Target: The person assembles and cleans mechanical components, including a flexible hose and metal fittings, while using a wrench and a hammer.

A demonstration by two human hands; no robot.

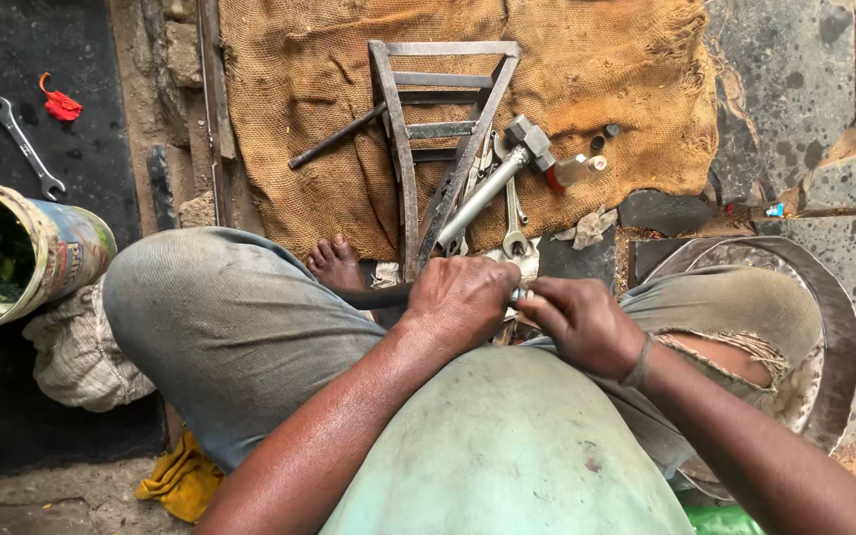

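With your left hand clamped around the dark rod and your right hand pinching the small pale piece, keep both braced against your knees.

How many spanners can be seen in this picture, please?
2. One open-ended spanner lies on the dark mat at upper left, near the red rag. Another spanner lies on the sacking beside the hammer. More may be hidden under the hands.
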